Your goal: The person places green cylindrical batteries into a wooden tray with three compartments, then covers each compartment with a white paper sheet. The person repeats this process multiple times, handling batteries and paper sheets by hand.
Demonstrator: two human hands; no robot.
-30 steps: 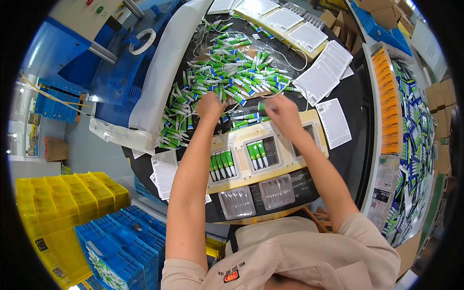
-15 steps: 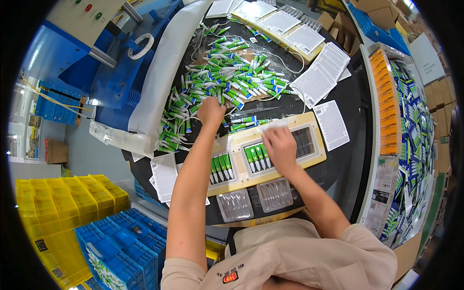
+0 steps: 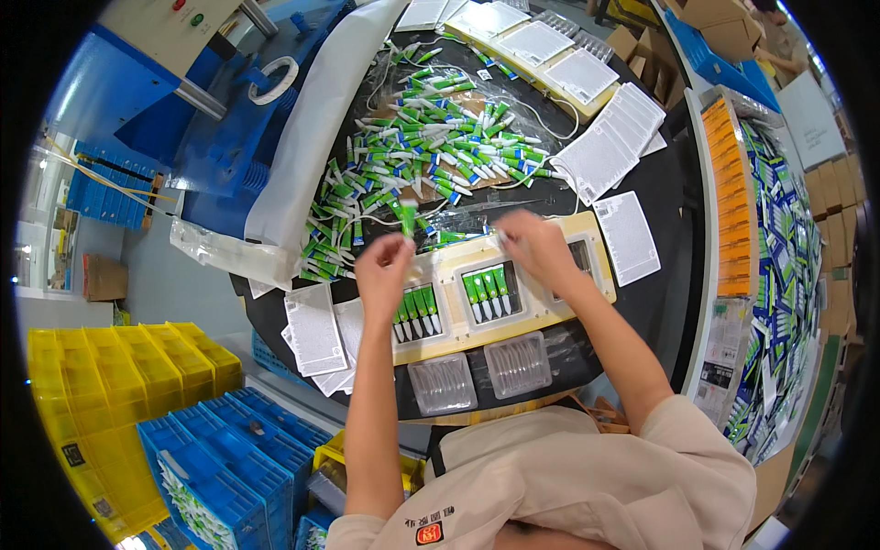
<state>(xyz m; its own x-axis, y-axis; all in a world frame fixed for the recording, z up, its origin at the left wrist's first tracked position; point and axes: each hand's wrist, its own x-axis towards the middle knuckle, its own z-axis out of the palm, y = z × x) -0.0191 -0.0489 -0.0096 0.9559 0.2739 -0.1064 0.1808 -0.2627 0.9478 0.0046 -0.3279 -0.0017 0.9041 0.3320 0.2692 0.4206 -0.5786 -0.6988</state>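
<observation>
My left hand (image 3: pixel 383 270) pinches a small green tube (image 3: pixel 407 218) by its end, just above the left pocket of a cream fixture tray (image 3: pixel 446 275). That pocket (image 3: pixel 417 313) holds several green tubes side by side; the middle pocket (image 3: pixel 488 288) holds several more. My right hand (image 3: pixel 536 249) hovers over the tray's right part, fingers curled around something small and pale that I cannot make out. A loose heap of green-and-white tubes (image 3: pixel 431 156) lies on clear plastic beyond the tray.
Two clear blister shells (image 3: pixel 483 373) sit on the black round table (image 3: pixel 665 220) near me. White printed leaflets (image 3: pixel 609 145) lie to the right and at the left edge. Yellow crates (image 3: pixel 110 385) and blue crates (image 3: pixel 229 467) stand lower left; packed cards fill a rack (image 3: pixel 770 238) on the right.
My left hand drew back from the heap toward the tray with a green tube. My right hand shifted from the middle pocket up toward the tray's far right edge.
</observation>
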